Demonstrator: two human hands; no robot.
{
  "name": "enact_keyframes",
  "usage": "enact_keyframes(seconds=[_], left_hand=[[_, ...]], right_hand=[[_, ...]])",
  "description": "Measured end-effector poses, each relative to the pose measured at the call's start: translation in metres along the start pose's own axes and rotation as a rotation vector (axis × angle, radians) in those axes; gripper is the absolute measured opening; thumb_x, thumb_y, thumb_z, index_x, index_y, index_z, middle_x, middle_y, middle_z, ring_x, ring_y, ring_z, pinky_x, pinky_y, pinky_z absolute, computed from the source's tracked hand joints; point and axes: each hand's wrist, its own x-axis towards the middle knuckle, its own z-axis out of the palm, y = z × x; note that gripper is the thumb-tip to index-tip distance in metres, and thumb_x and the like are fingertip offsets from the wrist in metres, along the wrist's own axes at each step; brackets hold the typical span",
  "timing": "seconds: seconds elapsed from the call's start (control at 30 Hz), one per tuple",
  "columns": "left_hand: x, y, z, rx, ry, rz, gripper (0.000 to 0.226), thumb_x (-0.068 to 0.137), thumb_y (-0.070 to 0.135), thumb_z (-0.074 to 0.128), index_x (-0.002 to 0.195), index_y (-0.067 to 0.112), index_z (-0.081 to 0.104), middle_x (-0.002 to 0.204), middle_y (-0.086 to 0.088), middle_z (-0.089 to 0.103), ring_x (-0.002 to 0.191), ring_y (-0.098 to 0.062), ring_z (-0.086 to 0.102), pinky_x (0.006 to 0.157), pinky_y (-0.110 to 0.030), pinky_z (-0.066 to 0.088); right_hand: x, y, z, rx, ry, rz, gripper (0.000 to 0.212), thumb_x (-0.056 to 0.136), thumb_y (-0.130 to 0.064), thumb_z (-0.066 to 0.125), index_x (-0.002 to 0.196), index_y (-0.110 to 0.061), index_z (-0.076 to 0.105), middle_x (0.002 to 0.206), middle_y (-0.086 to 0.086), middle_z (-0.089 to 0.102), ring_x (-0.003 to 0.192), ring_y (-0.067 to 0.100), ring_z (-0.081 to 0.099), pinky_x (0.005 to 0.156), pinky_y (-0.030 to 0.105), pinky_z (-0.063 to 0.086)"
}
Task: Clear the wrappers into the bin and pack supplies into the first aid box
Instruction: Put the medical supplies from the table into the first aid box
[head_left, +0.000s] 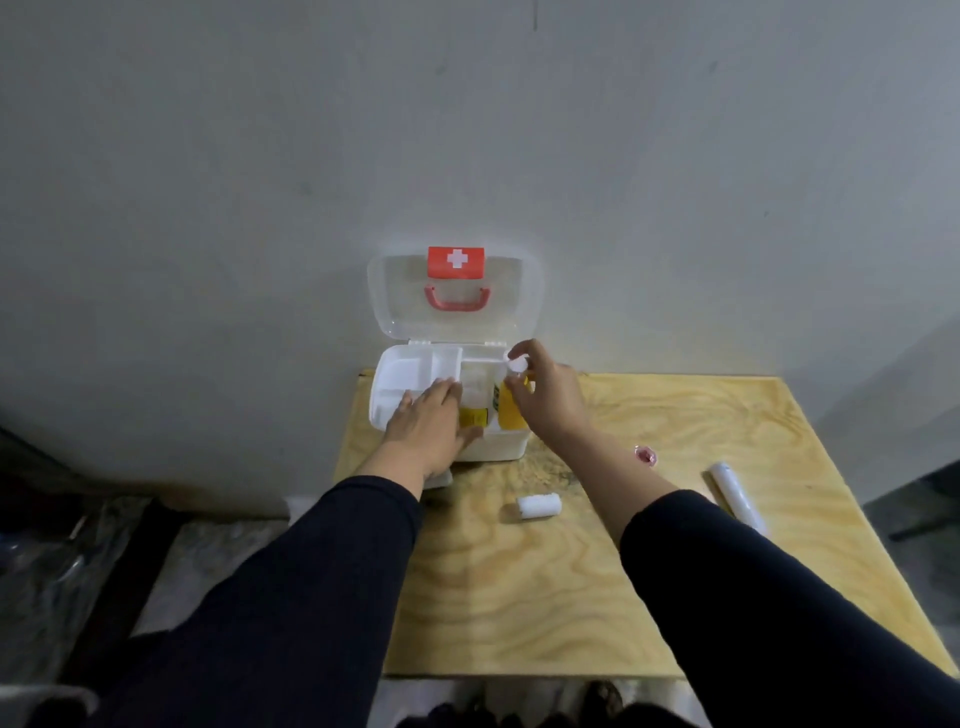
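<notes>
A white first aid box (498, 448) stands open at the table's far left corner, its clear lid (395, 291) with a red cross raised against the wall. My left hand (428, 423) lies flat on the white inner tray (400, 371), which is slid to the left side of the box. My right hand (545, 395) grips the white cap of a yellow bottle (510, 413) standing in the box's right side. A second yellow item (474, 415) lies inside next to it. A white bandage roll (540, 505) rests on the table in front of the box.
A long white tube (735, 493) lies near the wooden table's (519, 597) right side, with a small pink-topped cap (644, 455) to its left. A grey wall rises right behind the box. Dark clutter and clear plastic sit on the floor at left.
</notes>
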Motion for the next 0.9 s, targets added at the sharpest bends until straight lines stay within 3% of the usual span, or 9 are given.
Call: enact_keyframes(seconds=[0.13, 0.27, 0.43, 0.6, 0.73, 0.9], left_hand=[[0.003, -0.006, 0.01, 0.021, 0.017, 0.024, 0.07, 0.097, 0.049, 0.037, 0.152, 0.011, 0.014, 0.161, -0.006, 0.013, 0.148, -0.023, 0.017, 0.122, -0.045, 0.01], [0.004, -0.007, 0.01, 0.024, 0.006, 0.037, 0.071, 0.097, 0.049, 0.036, 0.152, 0.011, 0.013, 0.162, -0.004, 0.011, 0.15, -0.02, 0.009, 0.123, -0.044, 0.008], [0.006, -0.002, -0.003, 0.038, -0.032, 0.018, 0.071, 0.097, 0.05, 0.037, 0.152, 0.012, 0.014, 0.163, -0.003, 0.008, 0.151, -0.018, 0.003, 0.123, -0.045, 0.003], [0.011, 0.026, -0.026, 0.023, 0.052, 0.068, 0.06, 0.098, 0.037, 0.037, 0.15, 0.01, 0.021, 0.16, -0.003, 0.018, 0.149, -0.02, 0.014, 0.123, -0.044, 0.006], [0.016, 0.069, -0.034, 0.037, 0.104, 0.151, 0.055, 0.099, 0.036, 0.037, 0.147, 0.011, 0.029, 0.158, -0.003, 0.025, 0.147, -0.019, 0.019, 0.122, -0.043, 0.012], [0.01, 0.139, -0.021, 0.078, 0.032, 0.233, 0.053, 0.097, 0.03, 0.043, 0.147, 0.013, 0.031, 0.155, -0.004, 0.03, 0.143, -0.02, 0.028, 0.12, -0.039, 0.014]], right_hand=[[0.006, -0.004, 0.009, -0.057, -0.002, 0.03, 0.024, 0.088, -0.004, 0.051, 0.11, -0.013, 0.051, 0.079, 0.008, 0.058, 0.065, 0.029, 0.055, 0.056, 0.032, 0.041], [0.007, 0.002, 0.016, -0.105, -0.043, 0.072, 0.024, 0.084, 0.001, 0.054, 0.106, -0.01, 0.055, 0.104, 0.013, 0.066, 0.088, 0.031, 0.061, 0.067, 0.033, 0.047], [0.007, 0.001, 0.008, -0.072, -0.088, 0.049, 0.023, 0.083, -0.003, 0.062, 0.105, -0.01, 0.061, 0.114, 0.009, 0.064, 0.103, 0.026, 0.059, 0.075, 0.026, 0.044], [-0.002, 0.01, -0.025, -0.056, -0.035, 0.025, 0.022, 0.087, -0.01, 0.061, 0.109, -0.012, 0.061, 0.119, 0.007, 0.061, 0.106, 0.024, 0.058, 0.067, 0.034, 0.05], [-0.011, 0.038, -0.067, -0.213, -0.097, 0.063, 0.026, 0.086, -0.014, 0.063, 0.112, -0.014, 0.063, 0.119, 0.01, 0.062, 0.11, 0.027, 0.058, 0.089, 0.032, 0.045], [-0.037, 0.084, -0.126, -0.301, -0.146, 0.184, 0.027, 0.087, -0.014, 0.06, 0.114, -0.015, 0.063, 0.124, 0.012, 0.059, 0.112, 0.027, 0.056, 0.088, 0.031, 0.044]])
